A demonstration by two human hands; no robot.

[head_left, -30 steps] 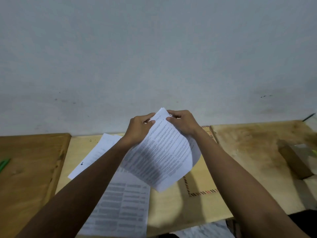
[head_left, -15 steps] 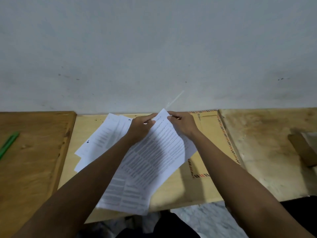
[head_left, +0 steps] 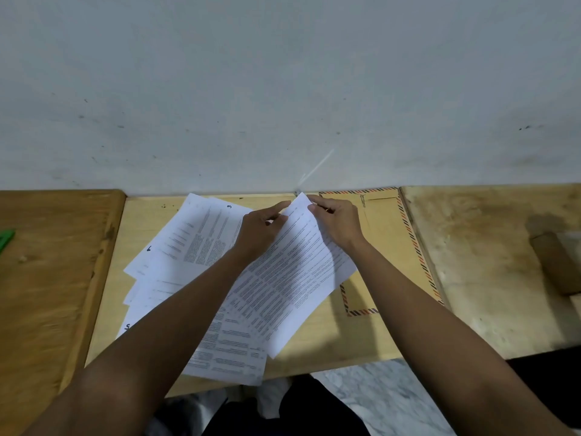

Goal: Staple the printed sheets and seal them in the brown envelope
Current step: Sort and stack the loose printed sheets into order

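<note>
A printed sheet (head_left: 292, 278) is held up above the light wooden desk (head_left: 327, 338). My left hand (head_left: 257, 231) pinches its top left edge and my right hand (head_left: 338, 223) pinches its top corner. Under it, several more printed sheets (head_left: 195, 243) lie fanned out on the desk, some marked with handwritten numbers. The brown envelope (head_left: 390, 247), edged with striped airmail marking, lies flat to the right, partly hidden by the held sheet and my right forearm. No stapler is visible.
A darker wooden desk (head_left: 47, 278) stands at the left with a green object (head_left: 6, 239) at the frame edge. A worn desk (head_left: 490, 272) at the right bears a brown block (head_left: 556, 262). A grey wall (head_left: 283, 89) rises just behind.
My view has tilted down, so more of the fanned sheets and the envelope show. The held sheet sits lower toward the desk. Both hands keep their pinch at its top.
</note>
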